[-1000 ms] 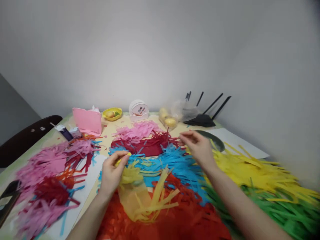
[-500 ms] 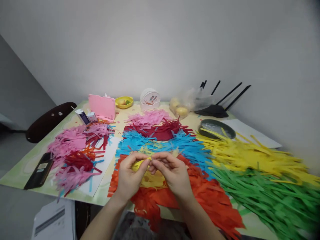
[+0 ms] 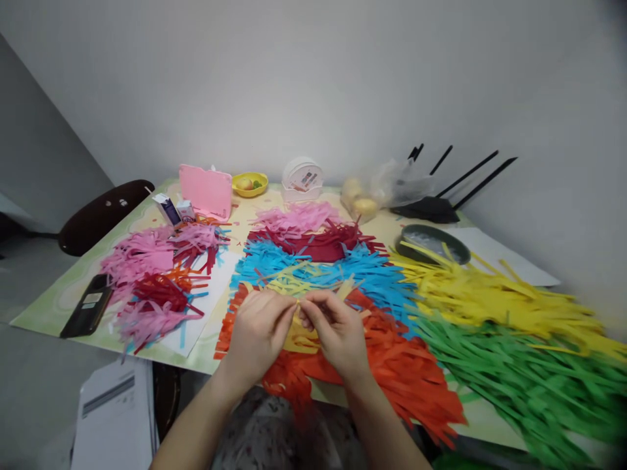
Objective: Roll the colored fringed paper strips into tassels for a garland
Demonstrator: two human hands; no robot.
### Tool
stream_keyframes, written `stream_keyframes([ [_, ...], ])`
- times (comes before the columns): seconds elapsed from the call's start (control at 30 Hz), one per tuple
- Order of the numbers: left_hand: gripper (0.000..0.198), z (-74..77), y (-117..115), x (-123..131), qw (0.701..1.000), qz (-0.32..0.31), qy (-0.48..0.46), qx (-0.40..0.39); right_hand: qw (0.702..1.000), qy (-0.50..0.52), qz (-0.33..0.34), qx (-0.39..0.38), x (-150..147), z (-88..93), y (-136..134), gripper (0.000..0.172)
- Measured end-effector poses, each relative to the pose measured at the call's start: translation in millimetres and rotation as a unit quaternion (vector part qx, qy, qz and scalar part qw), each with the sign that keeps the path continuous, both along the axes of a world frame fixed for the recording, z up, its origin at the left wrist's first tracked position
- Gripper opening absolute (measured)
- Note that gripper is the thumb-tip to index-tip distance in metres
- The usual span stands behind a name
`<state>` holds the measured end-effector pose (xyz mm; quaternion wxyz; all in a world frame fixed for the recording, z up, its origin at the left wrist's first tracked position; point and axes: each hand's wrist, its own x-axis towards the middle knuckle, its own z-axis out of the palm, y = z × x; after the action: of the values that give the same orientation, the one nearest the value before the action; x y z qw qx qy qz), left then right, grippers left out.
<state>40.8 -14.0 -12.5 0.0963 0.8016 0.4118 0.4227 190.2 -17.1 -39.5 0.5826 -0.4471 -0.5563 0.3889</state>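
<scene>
My left hand (image 3: 257,333) and my right hand (image 3: 336,333) meet over the near middle of the table, fingers pinched together on a piece of yellow fringed paper (image 3: 300,336). It lies over an orange fringed sheet (image 3: 392,372). Beyond my hands lie blue fringed paper (image 3: 353,271), dark red fringed paper (image 3: 318,245) and pink fringed paper (image 3: 298,217).
Yellow strips (image 3: 490,297) and green strips (image 3: 514,378) cover the right side. A pink and red heap (image 3: 147,274) lies left, by a black phone (image 3: 87,305). A pink box (image 3: 206,190), yellow bowl (image 3: 249,184), white holder (image 3: 302,177), dark plate (image 3: 431,240) and router (image 3: 435,207) stand behind.
My right hand came back from the far right and joined my left hand on the yellow paper. My view pulled back and shows the table's near edge.
</scene>
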Motion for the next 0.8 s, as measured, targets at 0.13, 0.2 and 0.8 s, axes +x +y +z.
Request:
stream_keyframes([
  [0.13, 0.015, -4.1, 2, 1, 1.0, -0.012, 0.014, 0.013, 1.0, -0.014, 0.001, -0.001, 2, -3.0, -1, 0.019],
  [0.2, 0.016, -6.0, 2, 1, 1.0, -0.015, -0.001, 0.013, 1.0, 0.004, 0.006, -0.005, 0, -3.6, -1, 0.019],
  [0.8, 0.013, -20.5, -2, 10, 0.958, -0.013, -0.198, -0.207, 1.0, -0.019, -0.017, 0.007, -1, -10.4, 1, 0.015],
])
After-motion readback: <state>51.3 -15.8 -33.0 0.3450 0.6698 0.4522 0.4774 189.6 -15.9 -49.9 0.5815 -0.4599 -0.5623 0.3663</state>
